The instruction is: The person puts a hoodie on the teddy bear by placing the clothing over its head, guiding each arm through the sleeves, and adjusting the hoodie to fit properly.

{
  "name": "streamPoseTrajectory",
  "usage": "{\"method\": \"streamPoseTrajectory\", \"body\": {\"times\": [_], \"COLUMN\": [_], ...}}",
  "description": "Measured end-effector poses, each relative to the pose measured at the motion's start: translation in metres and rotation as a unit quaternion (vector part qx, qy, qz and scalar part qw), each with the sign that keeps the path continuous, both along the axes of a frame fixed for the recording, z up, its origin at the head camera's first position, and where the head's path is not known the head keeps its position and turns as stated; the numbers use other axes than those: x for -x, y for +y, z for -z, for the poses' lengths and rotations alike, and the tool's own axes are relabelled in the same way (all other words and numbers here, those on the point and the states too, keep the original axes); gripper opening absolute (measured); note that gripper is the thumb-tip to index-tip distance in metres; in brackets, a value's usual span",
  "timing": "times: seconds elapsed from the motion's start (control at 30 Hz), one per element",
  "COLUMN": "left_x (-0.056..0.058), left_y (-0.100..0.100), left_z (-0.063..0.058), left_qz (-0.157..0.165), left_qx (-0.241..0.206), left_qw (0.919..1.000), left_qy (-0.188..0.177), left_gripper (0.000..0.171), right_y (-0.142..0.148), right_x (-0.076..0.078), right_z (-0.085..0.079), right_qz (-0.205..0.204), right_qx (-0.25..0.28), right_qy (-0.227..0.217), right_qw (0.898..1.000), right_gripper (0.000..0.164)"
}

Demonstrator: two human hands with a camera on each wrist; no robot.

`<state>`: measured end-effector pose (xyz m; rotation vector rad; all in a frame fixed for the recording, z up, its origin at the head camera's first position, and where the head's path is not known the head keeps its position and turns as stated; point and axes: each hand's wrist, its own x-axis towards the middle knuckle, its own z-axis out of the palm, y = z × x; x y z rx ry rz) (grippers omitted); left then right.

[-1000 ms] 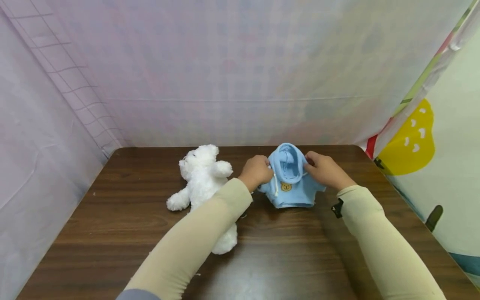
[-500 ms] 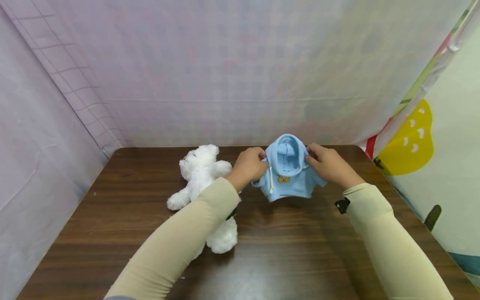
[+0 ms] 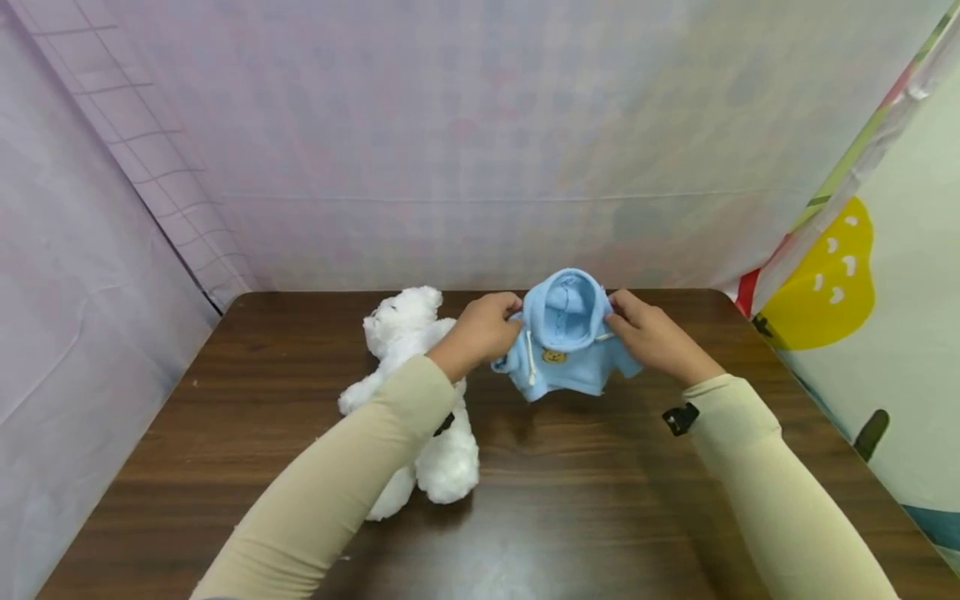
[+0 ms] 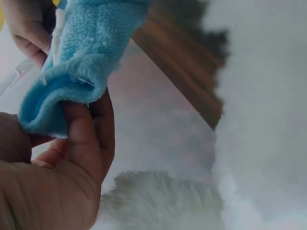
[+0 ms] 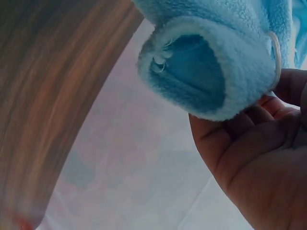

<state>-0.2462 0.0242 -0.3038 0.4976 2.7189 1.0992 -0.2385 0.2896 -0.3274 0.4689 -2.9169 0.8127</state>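
A small light-blue doll hoodie [image 3: 577, 372], with a bear face on its chest and white drawstrings, hangs between my two hands above the far part of the table. My left hand [image 3: 483, 327] pinches it by the shoulder beside the hood; my right hand [image 3: 655, 336] pinches the opposite shoulder. The hood opening faces up toward me. In the left wrist view one sleeve [image 4: 72, 86] lies against the left fingers. The right wrist view looks into the other sleeve's opening [image 5: 192, 72]. A white plush bear [image 3: 448, 467] lies on its back, partly hidden under my left forearm.
The brown wooden table [image 3: 570, 517] ends at a pale patterned curtain [image 3: 480, 167] close behind the hoodie. More fabric hangs at the left, and a wall with a yellow printed shape [image 3: 825, 292] stands at the right.
Both hands have lifted the hoodie off the table and shifted it slightly left, its hem now hanging free. The left forearm has moved left over the plush bear, which stays in place.
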Motion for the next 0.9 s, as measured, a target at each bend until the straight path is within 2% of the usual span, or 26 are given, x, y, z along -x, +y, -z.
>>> {"method": "streamPoseTrajectory", "body": {"times": [0.13, 0.27, 0.6, 0.8, 0.9], "left_x": [0.001, 0.000, -0.005, -0.004, -0.005], "left_y": [-0.003, -0.008, -0.029, -0.051, -0.063], "left_z": [0.000, -0.003, -0.017, -0.025, -0.029], "left_qz": [0.009, 0.016, 0.040, 0.062, 0.066], "left_qx": [-0.003, -0.010, -0.037, -0.076, -0.081], "left_qw": [0.9999, 0.9995, 0.9984, 0.9950, 0.9944], "left_qy": [0.013, 0.023, -0.012, -0.016, -0.016], "left_gripper": [0.027, 0.026, 0.026, 0.019, 0.016], "right_y": [-0.003, -0.006, -0.023, -0.040, -0.050], "right_x": [0.001, 0.001, -0.011, -0.017, -0.020], "right_z": [0.004, 0.000, -0.019, -0.036, -0.043], "right_qz": [-0.006, -0.006, -0.031, -0.048, -0.053], "right_qx": [0.006, -0.003, -0.014, -0.013, -0.004], "right_qy": [0.004, 0.010, 0.056, 0.088, 0.094], "right_qw": [1.000, 1.000, 0.998, 0.995, 0.994], "right_gripper": [0.023, 0.021, 0.015, 0.015, 0.014]}}
